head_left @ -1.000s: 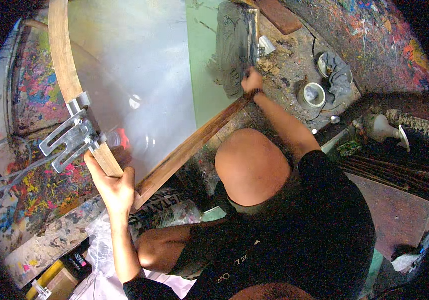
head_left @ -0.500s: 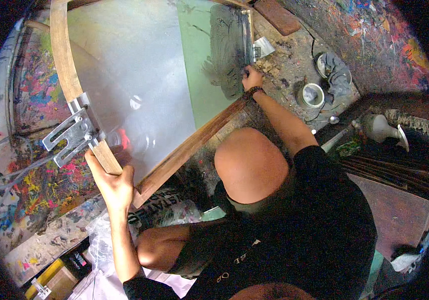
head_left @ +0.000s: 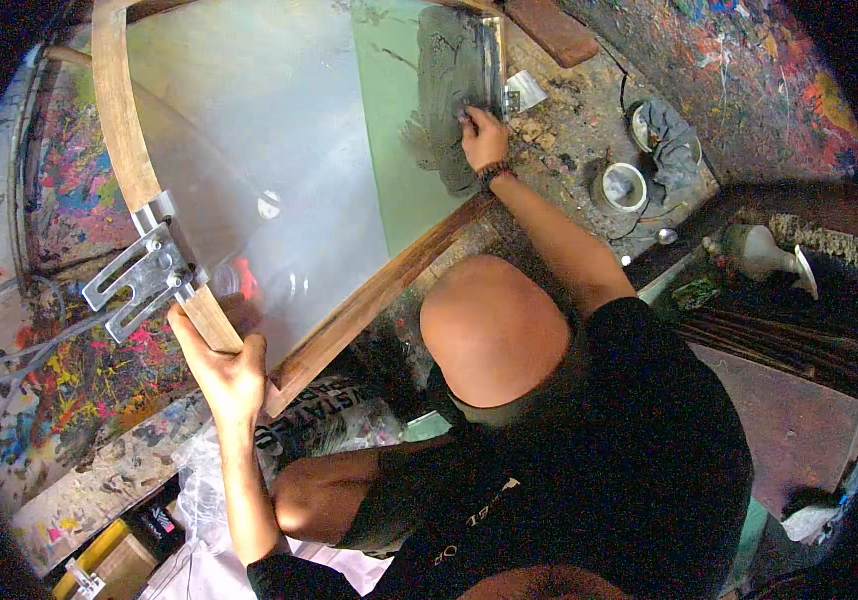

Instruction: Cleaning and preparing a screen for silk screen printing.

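Observation:
A wooden-framed printing screen (head_left: pixel 279 130) with pale, see-through mesh is propped at a slant over the bench. My left hand (head_left: pixel 227 372) is wrapped round its frame rail at the lower left, just below a slotted metal hinge bracket (head_left: pixel 144 282). At the right end of the mesh, beside a green band (head_left: pixel 389 140), lies a dark grey smear (head_left: pixel 449 60). My right hand (head_left: pixel 484 138) is over the smear's lower part, fingers pinched together. Whatever they hold, if anything, is too small to make out.
My bent knee (head_left: pixel 494 330) rises below the frame's near rail. On the stained bench at right stand a white cup (head_left: pixel 624 188) and a grey rag (head_left: pixel 671 140) over another tub. A brown block (head_left: pixel 554 30) lies behind. A spray bottle (head_left: pixel 761 255) lies lower right.
My right hand has moved up and left from the frame's near right corner onto the dark smear. My left hand keeps its grip; the frame has shifted very slightly.

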Action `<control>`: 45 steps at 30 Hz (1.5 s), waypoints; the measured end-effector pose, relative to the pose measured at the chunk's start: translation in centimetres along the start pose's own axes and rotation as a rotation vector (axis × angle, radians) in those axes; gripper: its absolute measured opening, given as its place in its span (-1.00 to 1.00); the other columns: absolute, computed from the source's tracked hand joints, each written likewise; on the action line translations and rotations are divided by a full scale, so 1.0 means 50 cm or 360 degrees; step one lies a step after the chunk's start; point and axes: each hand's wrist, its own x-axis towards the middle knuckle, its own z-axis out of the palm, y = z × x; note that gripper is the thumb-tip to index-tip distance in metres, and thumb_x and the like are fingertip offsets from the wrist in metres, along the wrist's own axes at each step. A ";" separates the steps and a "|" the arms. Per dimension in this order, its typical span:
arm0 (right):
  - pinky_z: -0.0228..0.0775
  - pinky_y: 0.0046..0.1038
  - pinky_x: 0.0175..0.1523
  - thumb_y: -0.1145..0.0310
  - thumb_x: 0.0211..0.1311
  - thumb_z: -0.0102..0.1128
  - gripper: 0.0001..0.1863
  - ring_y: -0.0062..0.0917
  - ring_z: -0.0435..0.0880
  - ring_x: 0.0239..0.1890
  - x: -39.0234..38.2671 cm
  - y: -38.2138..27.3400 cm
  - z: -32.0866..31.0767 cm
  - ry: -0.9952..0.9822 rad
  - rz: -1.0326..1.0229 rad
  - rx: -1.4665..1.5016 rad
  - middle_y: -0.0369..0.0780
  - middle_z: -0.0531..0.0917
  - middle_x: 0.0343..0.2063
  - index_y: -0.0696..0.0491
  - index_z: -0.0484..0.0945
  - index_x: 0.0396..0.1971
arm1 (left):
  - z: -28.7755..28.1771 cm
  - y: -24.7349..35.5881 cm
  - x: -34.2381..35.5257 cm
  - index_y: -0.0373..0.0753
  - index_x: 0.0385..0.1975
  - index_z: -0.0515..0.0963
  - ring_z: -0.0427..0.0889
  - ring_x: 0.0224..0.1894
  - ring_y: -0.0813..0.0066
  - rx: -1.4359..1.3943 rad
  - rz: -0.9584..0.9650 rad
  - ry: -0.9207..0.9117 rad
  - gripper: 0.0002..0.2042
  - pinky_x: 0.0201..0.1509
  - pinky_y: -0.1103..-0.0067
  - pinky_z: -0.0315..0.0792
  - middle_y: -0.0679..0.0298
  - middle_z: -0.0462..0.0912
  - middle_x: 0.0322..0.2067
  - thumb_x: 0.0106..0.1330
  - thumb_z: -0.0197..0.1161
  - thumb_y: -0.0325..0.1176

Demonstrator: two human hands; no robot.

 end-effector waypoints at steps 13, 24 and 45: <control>0.45 -0.14 -0.11 0.47 0.02 0.23 -0.79 -0.03 0.59 -0.18 -0.188 -0.006 -0.038 -0.0372 0.0002 -0.0079 -0.01 0.62 -0.28 0.09 0.53 -0.29 | 0.008 -0.008 0.006 -0.29 0.20 0.16 0.52 -0.16 0.39 -0.0062 0.0083 0.0090 -0.29 0.02 0.50 0.43 0.18 0.46 -0.16 -0.11 0.12 -0.68; 0.46 -0.18 -0.03 0.47 -0.06 0.27 -0.69 -0.06 0.60 -0.14 -0.138 0.022 -0.018 -0.0256 0.0049 -0.0087 -0.05 0.63 -0.18 0.06 0.54 -0.22 | 0.006 -0.017 -0.002 -0.32 0.19 0.16 0.49 -0.12 0.38 0.0048 0.0127 0.0097 -0.30 0.06 0.49 0.41 0.17 0.45 -0.15 -0.10 0.14 -0.65; 0.48 -0.31 -0.24 0.51 0.03 0.22 -0.79 -0.14 0.62 -0.29 -0.127 -0.169 -0.041 0.0132 -0.0484 0.0218 -0.08 0.60 -0.32 0.07 0.62 -0.26 | 0.003 -0.018 0.007 -0.33 0.27 0.08 0.49 0.00 0.30 -0.0094 -0.0004 -0.0004 -0.23 0.16 0.45 0.37 0.10 0.43 -0.05 -0.09 0.14 -0.68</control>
